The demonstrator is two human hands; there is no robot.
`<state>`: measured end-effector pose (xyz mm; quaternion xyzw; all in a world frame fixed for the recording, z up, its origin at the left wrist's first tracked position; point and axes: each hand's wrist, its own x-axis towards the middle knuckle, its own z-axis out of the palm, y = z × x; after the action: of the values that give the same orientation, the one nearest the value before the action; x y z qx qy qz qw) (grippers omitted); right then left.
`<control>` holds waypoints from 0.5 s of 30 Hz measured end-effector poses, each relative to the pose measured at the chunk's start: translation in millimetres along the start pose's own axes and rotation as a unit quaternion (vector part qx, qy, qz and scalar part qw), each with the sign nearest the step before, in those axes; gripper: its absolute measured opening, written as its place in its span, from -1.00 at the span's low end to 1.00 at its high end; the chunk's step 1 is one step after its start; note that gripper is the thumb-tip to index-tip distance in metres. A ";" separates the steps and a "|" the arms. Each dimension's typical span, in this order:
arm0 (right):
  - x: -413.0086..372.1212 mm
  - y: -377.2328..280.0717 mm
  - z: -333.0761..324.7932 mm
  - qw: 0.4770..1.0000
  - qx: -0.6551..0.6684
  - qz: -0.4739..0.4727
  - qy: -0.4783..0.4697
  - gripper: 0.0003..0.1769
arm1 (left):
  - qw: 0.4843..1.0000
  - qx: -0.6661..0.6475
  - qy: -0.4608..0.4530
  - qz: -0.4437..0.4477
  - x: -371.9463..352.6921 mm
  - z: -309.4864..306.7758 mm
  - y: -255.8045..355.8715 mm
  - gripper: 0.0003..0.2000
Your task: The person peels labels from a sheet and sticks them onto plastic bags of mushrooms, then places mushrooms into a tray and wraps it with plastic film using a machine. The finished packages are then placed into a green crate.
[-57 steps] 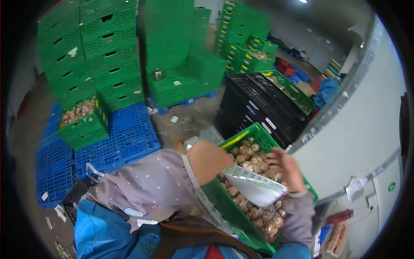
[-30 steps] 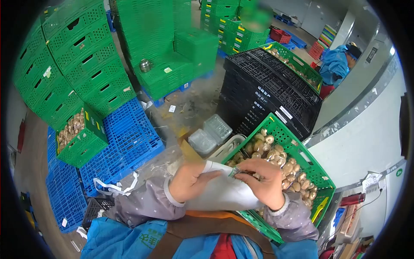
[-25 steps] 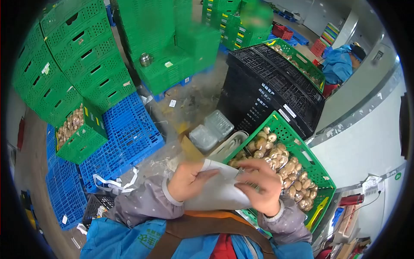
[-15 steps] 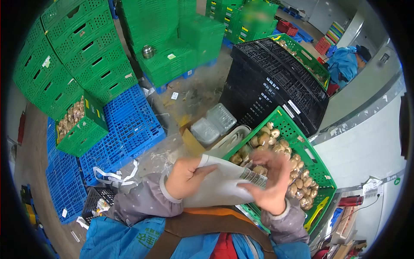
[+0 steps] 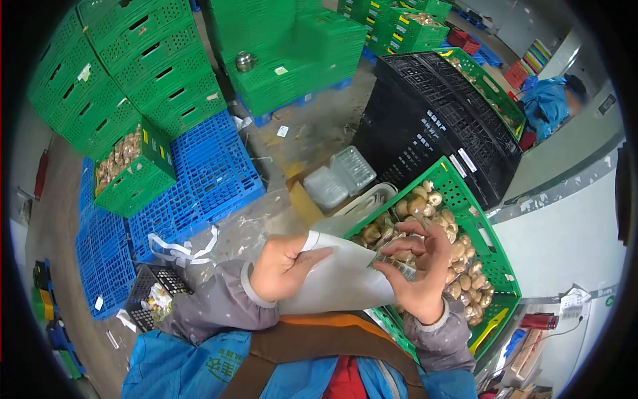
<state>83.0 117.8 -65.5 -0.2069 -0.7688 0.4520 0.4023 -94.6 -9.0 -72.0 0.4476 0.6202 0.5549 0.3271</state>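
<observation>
A white backing sheet (image 5: 342, 279) hangs in front of my body, its left edge pinched between the thumb and fingers of my left hand (image 5: 279, 266). At the sheet's right end, my right hand (image 5: 422, 269) has thumb and forefinger closed on the edge of a strip of printed labels (image 5: 397, 266), with its other fingers curled. Behind that hand is a green crate (image 5: 502, 256) of packed brown mushrooms (image 5: 475, 286). A yellow tool (image 5: 488, 330) lies along the crate's near right side.
Clear plastic trays (image 5: 339, 176) sit in a cardboard box beyond the sheet. Black crates (image 5: 432, 120) are stacked ahead right. Blue pallets (image 5: 199, 179) and green crates (image 5: 146, 60) stand left. A small black basket (image 5: 143, 286) is at lower left. Another person (image 5: 546, 106) is at upper right.
My right hand has drawn its fingers inward and closed them at the label strip. My left hand still grips the sheet. The view has shifted slightly, moving the surroundings rightward.
</observation>
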 end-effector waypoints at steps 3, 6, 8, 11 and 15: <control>-3.6 6.6 -4.2 0.998 -0.024 -0.001 -0.056 -0.38 | 0.997 0.071 -0.020 -0.005 -4.0 -4.0 -6.0 -0.87; -10.4 14.7 -9.9 0.991 -0.045 -0.123 -0.014 -0.39 | 0.989 -0.118 0.066 -0.054 -4.4 -13.6 -17.0 -0.87; 2.9 11.5 -8.7 0.993 -0.054 -0.099 -0.042 -0.30 | 0.997 -0.063 0.035 -0.039 -9.3 -24.8 -11.8 -0.87; 10.0 6.9 8.9 0.980 0.178 0.086 -0.009 -0.22 | 1.000 -0.007 0.014 0.018 -14.2 -20.3 -7.9 -0.87; 6.8 15.6 13.8 0.994 0.019 -0.040 -0.103 -0.15 | 0.999 -0.048 0.023 -0.012 -17.8 -18.0 -9.6 -0.87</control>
<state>67.1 123.0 -79.7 -0.1209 -0.8051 0.4690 0.3423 -105.8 -32.3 -80.0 0.4115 0.6056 0.5899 0.3405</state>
